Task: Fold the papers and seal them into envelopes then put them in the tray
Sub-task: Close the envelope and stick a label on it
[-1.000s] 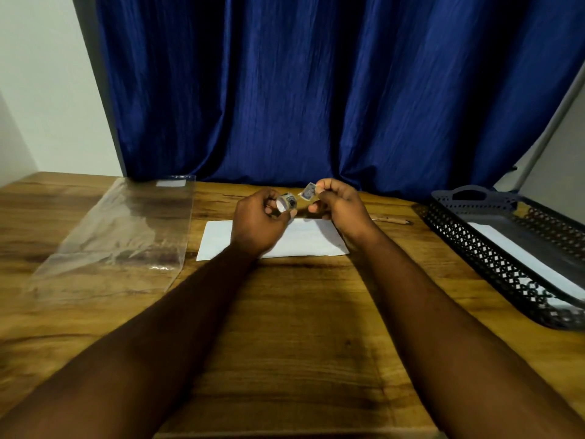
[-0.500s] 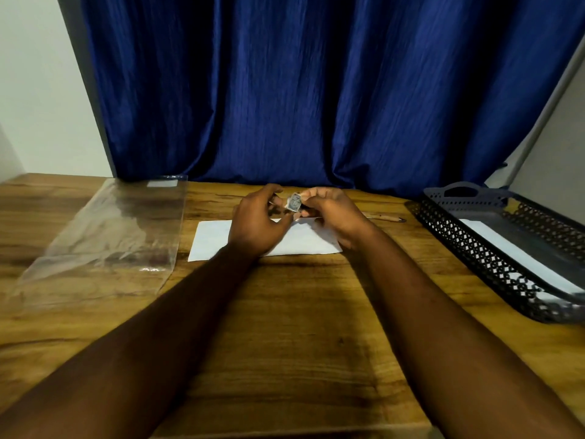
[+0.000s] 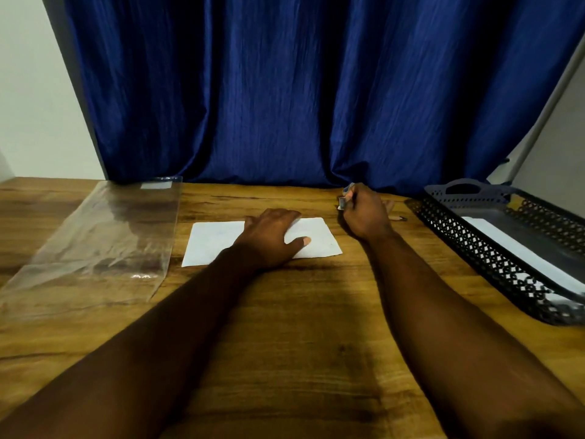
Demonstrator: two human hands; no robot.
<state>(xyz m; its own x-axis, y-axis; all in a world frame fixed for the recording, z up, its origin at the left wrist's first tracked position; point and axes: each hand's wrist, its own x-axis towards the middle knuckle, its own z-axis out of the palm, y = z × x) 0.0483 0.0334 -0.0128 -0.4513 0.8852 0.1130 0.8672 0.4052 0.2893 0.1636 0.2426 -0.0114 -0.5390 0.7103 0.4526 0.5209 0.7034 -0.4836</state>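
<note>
A white envelope (image 3: 215,243) lies flat on the wooden table in the middle. My left hand (image 3: 273,237) rests palm down on it, fingers spread. My right hand (image 3: 367,213) is off to the right of the envelope, near the curtain, with its fingers closed on a small grey tape roll (image 3: 343,201). A black perforated tray (image 3: 493,248) stands at the right with a white envelope (image 3: 512,248) inside it.
A clear plastic sleeve (image 3: 95,239) lies flat at the left. A pencil (image 3: 399,218) lies behind my right hand, beside the tray. A blue curtain (image 3: 316,90) hangs along the table's back edge.
Both hands held the tape roll together above the envelope. Now my left hand has dropped flat onto the envelope and my right hand has carried the roll to the right.
</note>
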